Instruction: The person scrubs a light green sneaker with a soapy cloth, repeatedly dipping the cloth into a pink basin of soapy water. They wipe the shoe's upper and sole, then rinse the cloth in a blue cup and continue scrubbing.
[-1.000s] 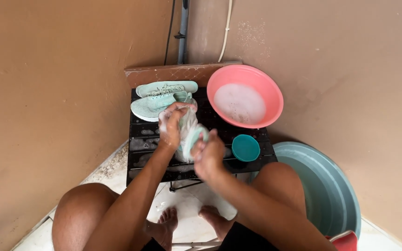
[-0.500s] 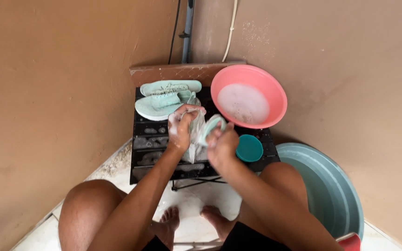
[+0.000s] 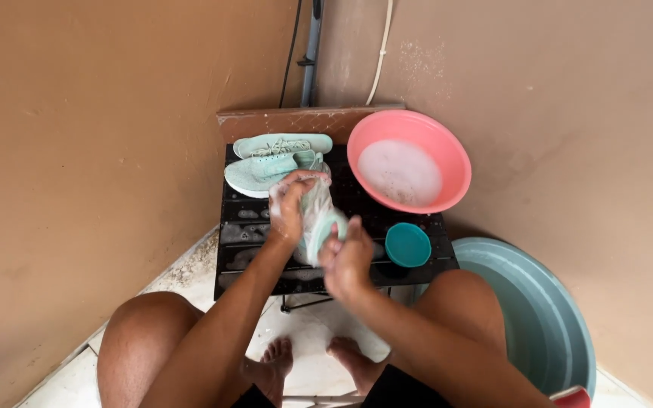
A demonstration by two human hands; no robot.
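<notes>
**Soapy mint shoe held in both hands over a black slatted table**

The tan walls (image 3: 100, 151) meet in a corner behind the work, with a grey pipe (image 3: 312, 45) and a white cable (image 3: 379, 53) running down that corner. At lower right, a large grey-blue tub (image 3: 546, 325) stands on the floor beside the person's right knee. A black slatted table (image 3: 255, 234) sits in the corner, wet and flecked with foam, and a brown board (image 3: 296, 121) leans along its far edge. On the table's far right corner rests a pink basin (image 3: 447, 151) filled with sudsy water. A mint-green shoe (image 3: 277, 162) lies on its side at the far left of the table, just beyond the hands. The second mint shoe (image 3: 317, 219), covered in lather, is raised just above the middle of the table. The left hand (image 3: 289, 211) is clamped around its upper part, fingers wrapped over it. The right hand (image 3: 348, 257) is closed against the shoe's lower end; what it holds, if anything, cannot be told. A small teal bowl (image 3: 407, 244) stands on the table just right of the right hand
</notes>
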